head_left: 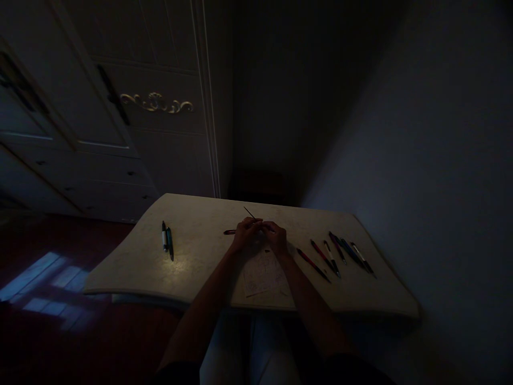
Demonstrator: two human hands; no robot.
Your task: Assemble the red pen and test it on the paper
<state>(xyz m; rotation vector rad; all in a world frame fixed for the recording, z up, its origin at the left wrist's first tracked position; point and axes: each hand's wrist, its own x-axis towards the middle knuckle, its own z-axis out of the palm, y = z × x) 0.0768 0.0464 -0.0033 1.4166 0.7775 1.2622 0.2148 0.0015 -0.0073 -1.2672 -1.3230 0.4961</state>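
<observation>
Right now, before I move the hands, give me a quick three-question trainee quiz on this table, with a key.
1. True or false: the sheet of paper lies nearer the person than the left hand does.
2. Which is closer to the group of pens: A) the left hand, or B) the right hand?
3. What colour is the pen showing just beyond the left hand?

Key: 1 true; 2 B; 3 red.

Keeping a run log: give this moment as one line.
left hand: holds red pen; right hand: touches left hand; thin dark rod: between hands; paper sheet: below hands
</observation>
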